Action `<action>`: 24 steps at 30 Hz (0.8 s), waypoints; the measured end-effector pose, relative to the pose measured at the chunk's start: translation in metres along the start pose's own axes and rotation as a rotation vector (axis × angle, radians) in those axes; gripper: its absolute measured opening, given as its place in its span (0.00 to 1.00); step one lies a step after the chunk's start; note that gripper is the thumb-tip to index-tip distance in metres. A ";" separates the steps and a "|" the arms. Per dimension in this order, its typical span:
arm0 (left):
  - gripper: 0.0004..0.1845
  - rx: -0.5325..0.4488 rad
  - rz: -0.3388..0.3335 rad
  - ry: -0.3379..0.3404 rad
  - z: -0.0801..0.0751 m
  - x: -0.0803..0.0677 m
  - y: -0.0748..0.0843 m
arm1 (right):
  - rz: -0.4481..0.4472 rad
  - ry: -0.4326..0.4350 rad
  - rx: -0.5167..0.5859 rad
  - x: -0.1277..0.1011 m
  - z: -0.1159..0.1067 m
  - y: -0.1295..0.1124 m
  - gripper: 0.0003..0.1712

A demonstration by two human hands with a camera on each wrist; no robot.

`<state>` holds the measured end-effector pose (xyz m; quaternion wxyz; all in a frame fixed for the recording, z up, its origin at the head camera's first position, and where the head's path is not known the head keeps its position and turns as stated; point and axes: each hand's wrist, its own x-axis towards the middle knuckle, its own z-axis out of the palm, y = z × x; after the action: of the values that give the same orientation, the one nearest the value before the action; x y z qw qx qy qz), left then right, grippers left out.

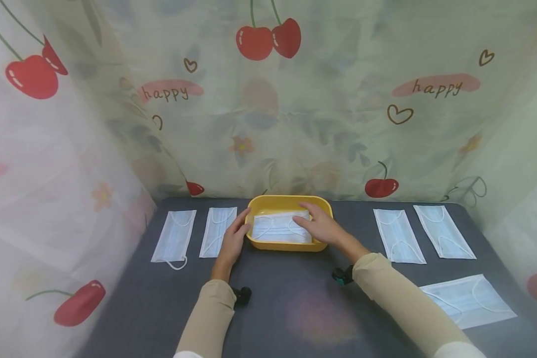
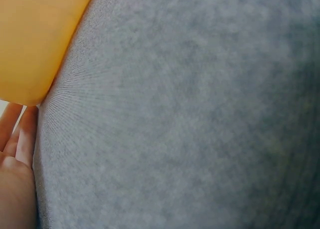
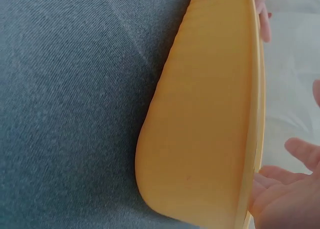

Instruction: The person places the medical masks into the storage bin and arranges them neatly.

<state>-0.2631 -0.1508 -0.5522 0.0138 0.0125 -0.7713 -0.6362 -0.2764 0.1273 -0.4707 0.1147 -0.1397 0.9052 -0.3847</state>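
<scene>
A yellow tray [image 1: 283,245] stands at the middle back of the grey table [image 1: 295,298]. A white face mask [image 1: 273,229] lies flat inside it. My left hand [image 1: 235,237] rests with straight fingers against the tray's left wall. My right hand [image 1: 318,224] lies flat on the right part of the mask. The left wrist view shows the tray's corner [image 2: 35,39] with my fingers [image 2: 17,134] just below it. In the right wrist view the tray's outer wall [image 3: 205,119] fills the middle, with the mask [image 3: 292,69] and my right hand [image 3: 287,191] beyond its rim.
Two masks [image 1: 174,237] [image 1: 217,231] lie side by side left of the tray, and two more [image 1: 398,234] [image 1: 444,231] lie to its right. Another mask [image 1: 467,300] lies near the front right. Cherry-print curtains [image 1: 268,99] enclose the table at the back and sides.
</scene>
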 end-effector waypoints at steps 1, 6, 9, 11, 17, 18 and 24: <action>0.24 -0.001 0.000 -0.001 0.000 0.000 0.000 | -0.007 0.001 -0.007 -0.001 -0.001 0.000 0.43; 0.24 -0.008 -0.013 -0.012 0.000 0.000 -0.001 | -0.092 -0.005 -0.091 -0.010 -0.004 -0.001 0.44; 0.24 -0.006 -0.015 -0.010 0.000 0.000 -0.001 | -0.140 0.000 -0.183 -0.015 -0.003 -0.001 0.44; 0.24 0.001 -0.015 -0.004 0.000 -0.001 -0.001 | -0.156 0.012 -0.243 -0.018 -0.002 -0.002 0.45; 0.24 0.004 -0.010 -0.004 0.001 -0.002 0.000 | -0.207 0.094 -0.424 -0.024 0.001 -0.001 0.45; 0.24 0.004 -0.010 -0.002 0.000 -0.002 0.000 | -0.218 0.110 -0.456 -0.024 0.001 -0.001 0.44; 0.24 0.003 -0.008 0.007 0.001 -0.001 -0.001 | -0.208 0.155 -0.595 -0.029 0.001 0.006 0.44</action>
<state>-0.2625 -0.1499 -0.5529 0.0137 0.0179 -0.7721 -0.6350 -0.2500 0.1404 -0.4725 -0.0405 -0.2289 0.9649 -0.1222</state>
